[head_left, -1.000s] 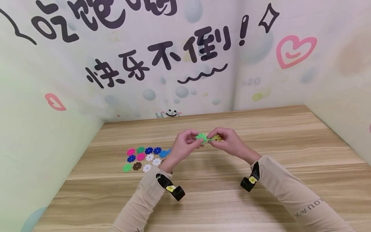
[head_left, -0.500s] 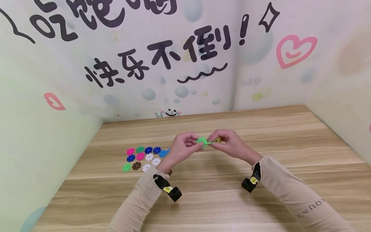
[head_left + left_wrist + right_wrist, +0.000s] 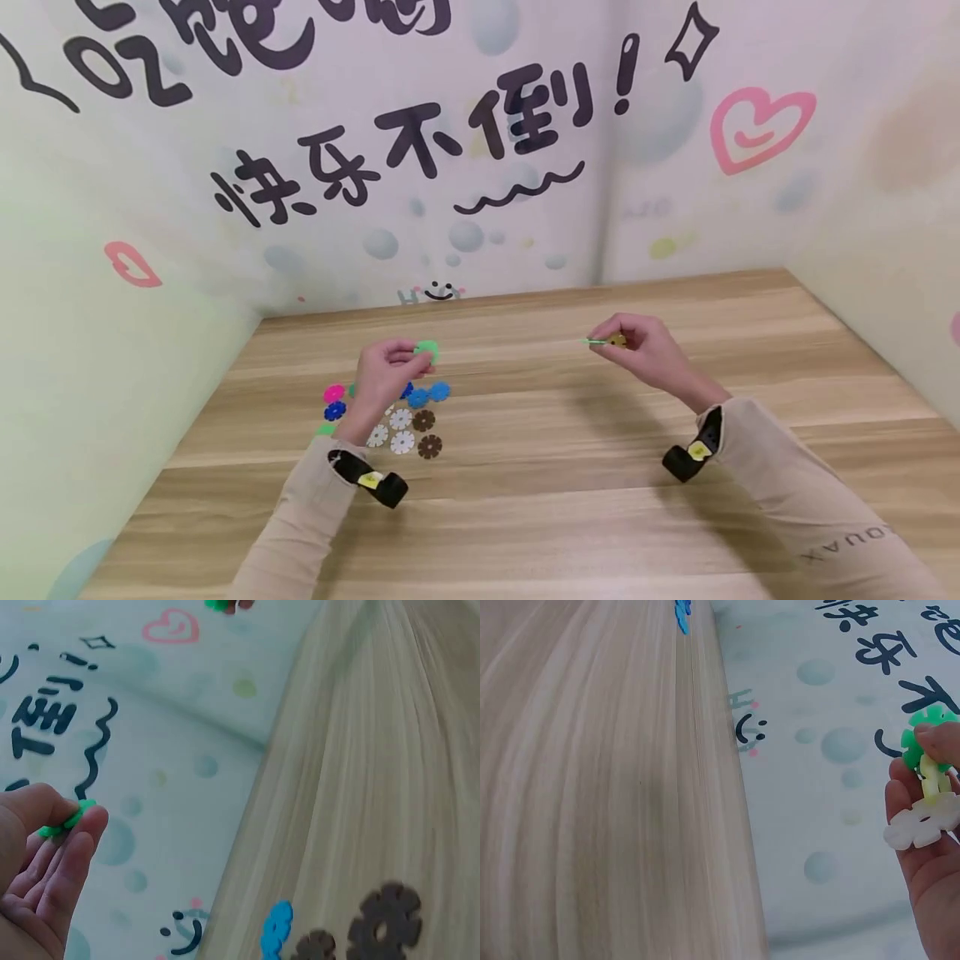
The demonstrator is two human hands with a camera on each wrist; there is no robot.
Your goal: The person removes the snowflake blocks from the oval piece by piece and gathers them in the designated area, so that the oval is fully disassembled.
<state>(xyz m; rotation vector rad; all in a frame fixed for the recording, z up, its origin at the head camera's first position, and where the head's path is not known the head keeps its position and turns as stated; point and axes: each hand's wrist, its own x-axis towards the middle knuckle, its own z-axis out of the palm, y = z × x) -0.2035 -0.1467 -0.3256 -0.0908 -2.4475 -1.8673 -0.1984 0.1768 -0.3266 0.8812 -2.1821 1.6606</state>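
Observation:
My left hand (image 3: 384, 377) pinches a bright green snowflake disc (image 3: 426, 348) between thumb and fingers, above the left part of the table. Off to the right, my right hand (image 3: 648, 354) holds a small group of joined snowflake discs. In the right wrist view this group shows a green disc (image 3: 913, 750) under the thumb, a yellow disc (image 3: 930, 778) set crosswise, and a white disc (image 3: 919, 825). The two hands are well apart. Part of the joined group is hidden by the right fingers.
Several loose discs lie flat below my left hand, among them a pink one (image 3: 333, 393), a dark blue one (image 3: 335, 411), a light blue one (image 3: 439, 390), a white one (image 3: 402, 442) and a brown one (image 3: 430, 447). A printed cloth wall (image 3: 525, 242) stands behind the wooden table (image 3: 540, 517).
My hands were together with their discs touching or nearly so. They have parted: the left went left with its green disc, the right went right and slightly up with the joined discs.

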